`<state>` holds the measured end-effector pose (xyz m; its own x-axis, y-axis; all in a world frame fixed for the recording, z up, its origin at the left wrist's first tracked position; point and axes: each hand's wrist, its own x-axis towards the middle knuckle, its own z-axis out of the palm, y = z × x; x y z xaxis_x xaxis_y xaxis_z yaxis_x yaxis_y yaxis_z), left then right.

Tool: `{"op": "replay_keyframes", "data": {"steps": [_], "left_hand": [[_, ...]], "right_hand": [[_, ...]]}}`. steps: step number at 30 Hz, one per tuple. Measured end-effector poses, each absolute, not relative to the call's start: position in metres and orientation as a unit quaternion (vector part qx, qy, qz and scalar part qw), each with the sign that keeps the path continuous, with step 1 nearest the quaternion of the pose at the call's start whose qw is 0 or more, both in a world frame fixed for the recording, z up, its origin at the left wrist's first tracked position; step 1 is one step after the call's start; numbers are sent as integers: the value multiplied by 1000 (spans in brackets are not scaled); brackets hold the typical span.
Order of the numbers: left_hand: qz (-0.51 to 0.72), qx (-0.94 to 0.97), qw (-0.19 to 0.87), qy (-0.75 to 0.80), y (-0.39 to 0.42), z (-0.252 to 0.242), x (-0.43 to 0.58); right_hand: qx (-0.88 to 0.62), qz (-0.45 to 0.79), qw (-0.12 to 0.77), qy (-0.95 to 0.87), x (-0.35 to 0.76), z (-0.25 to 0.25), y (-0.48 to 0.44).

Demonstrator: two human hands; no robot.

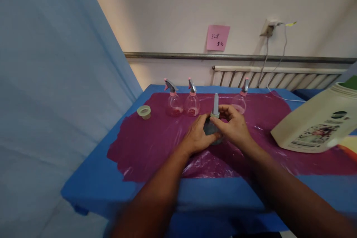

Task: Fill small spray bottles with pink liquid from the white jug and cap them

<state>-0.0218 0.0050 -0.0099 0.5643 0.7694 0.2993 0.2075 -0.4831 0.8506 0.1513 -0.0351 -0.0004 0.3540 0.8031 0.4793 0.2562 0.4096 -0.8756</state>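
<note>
A dark round bottle [209, 128] with a green collar and a tall grey spout [215, 105] stands on the purple plastic sheet [156, 137]. My left hand [196, 137] wraps round the bottle's left side. My right hand [233, 124] is closed on the right side, its fingertips pinching the green collar. Both hands hold the same bottle, whose lower body is mostly hidden by my fingers.
Three clear spray bottles with pink liquid [174, 101] [192, 101] [241, 100] stand behind. A green cap [144, 111] lies at the left. A large cream pouch [318, 126] lies at the right. The blue table [92, 178] meets a blue curtain [41, 100] on the left.
</note>
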Motion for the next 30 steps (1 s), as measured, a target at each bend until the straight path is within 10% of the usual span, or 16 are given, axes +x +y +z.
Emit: {"op": "replay_keyframes", "data": {"steps": [30], "left_hand": [[333,785,411,322,4,-18,-18]], "right_hand": [[-536,106,628,-554,161,-6,-60]]}}
